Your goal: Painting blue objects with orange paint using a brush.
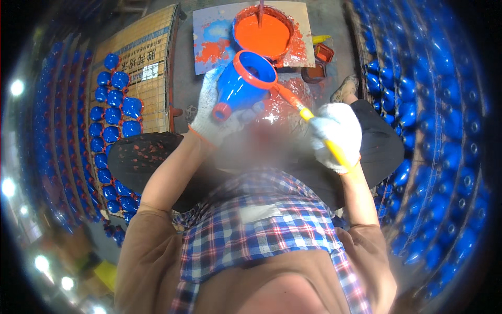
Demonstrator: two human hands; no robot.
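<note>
My left hand (208, 95), in a white knitted glove, is wrapped round a glossy blue hollow fitting shaped like a funnel (235, 88). Its wide mouth, rimmed in orange, faces up and away from me; the narrow orange-tipped end points down toward my lap. In my white-gloved right hand (339, 133) is a paintbrush (304, 111) with a yellow handle, fingers closed round it. The orange-coated bristles touch the right side of the fitting's rim. Just beyond stands a bucket (235, 37) of orange paint (261, 39), with a stick (261, 14) upright in it.
Under the bucket lies a paint-splattered board (206, 29). To its right are a small orange-stained container (323, 53) and a yellow object (321, 39). Blue fittings (132, 107) stand on a woven-covered pallet (149, 55) at left; dense rows of blue fittings (444, 167) fill the right.
</note>
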